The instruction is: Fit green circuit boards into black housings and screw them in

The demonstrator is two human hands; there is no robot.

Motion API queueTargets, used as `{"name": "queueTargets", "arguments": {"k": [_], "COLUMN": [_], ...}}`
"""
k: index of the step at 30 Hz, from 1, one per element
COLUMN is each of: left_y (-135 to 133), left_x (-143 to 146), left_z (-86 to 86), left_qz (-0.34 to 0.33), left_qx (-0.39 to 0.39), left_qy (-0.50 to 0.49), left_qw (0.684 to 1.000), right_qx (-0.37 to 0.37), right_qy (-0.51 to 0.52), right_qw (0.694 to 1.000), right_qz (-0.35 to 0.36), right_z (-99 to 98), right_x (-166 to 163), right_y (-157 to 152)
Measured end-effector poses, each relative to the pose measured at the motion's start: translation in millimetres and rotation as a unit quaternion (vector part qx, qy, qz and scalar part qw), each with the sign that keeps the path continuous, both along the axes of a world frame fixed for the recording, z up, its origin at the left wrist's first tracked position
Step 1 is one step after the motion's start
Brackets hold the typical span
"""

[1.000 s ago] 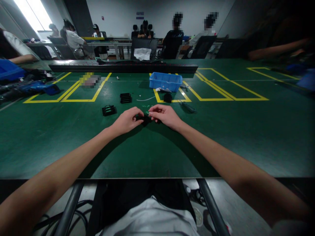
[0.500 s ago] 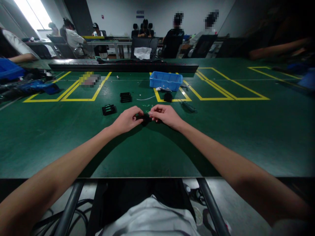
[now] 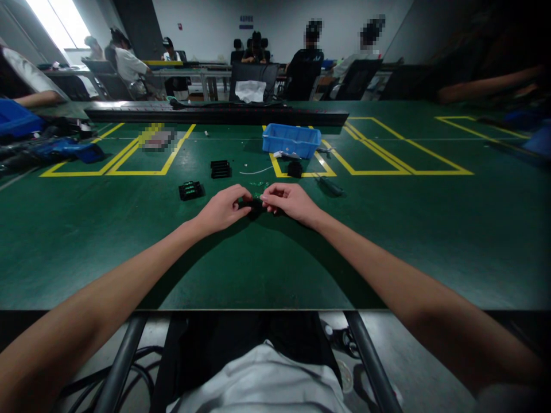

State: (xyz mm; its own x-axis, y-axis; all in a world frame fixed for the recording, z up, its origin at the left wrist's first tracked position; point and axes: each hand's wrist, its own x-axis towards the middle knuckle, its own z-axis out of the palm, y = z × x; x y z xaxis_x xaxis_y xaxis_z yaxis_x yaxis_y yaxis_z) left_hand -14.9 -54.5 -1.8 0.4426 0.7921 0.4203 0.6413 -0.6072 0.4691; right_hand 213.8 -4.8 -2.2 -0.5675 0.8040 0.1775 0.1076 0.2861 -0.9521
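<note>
My left hand (image 3: 221, 210) and my right hand (image 3: 289, 202) meet over the middle of the green table (image 3: 275, 258). Both are closed, pinching a small black part (image 3: 255, 205) between them from either side. Most of that part is hidden by my fingers. A few tiny pale bits (image 3: 257, 184) lie just beyond my fingertips. A black holder with green inserts (image 3: 191, 190) lies to the left of my left hand, and a ribbed black block (image 3: 220, 169) sits farther back.
A blue bin (image 3: 291, 140) stands behind my hands, with a small black piece (image 3: 294, 169) and a white wire (image 3: 255, 171) near it. A dark tool (image 3: 329, 186) lies to the right. A long black rail (image 3: 215, 116) crosses the table. Other people sit at the far tables.
My hands and the black part have stayed together in nearly the same spot; only the view has shifted slightly.
</note>
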Motion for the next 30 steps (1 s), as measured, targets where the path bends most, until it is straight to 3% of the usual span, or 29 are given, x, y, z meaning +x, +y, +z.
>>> {"name": "queueTargets", "arguments": {"k": [30], "left_y": [-0.5], "left_x": [0.1], "left_z": [0.8], "left_qz": [0.002], "left_qx": [0.0], "left_qy": [0.004], "left_qw": [1.0], "right_qx": [-0.002], "right_qy": [-0.009], "right_qw": [1.0], "right_qz": [0.001], "right_z": [2.4], "right_x": [0.7], "right_y": [-1.5]}}
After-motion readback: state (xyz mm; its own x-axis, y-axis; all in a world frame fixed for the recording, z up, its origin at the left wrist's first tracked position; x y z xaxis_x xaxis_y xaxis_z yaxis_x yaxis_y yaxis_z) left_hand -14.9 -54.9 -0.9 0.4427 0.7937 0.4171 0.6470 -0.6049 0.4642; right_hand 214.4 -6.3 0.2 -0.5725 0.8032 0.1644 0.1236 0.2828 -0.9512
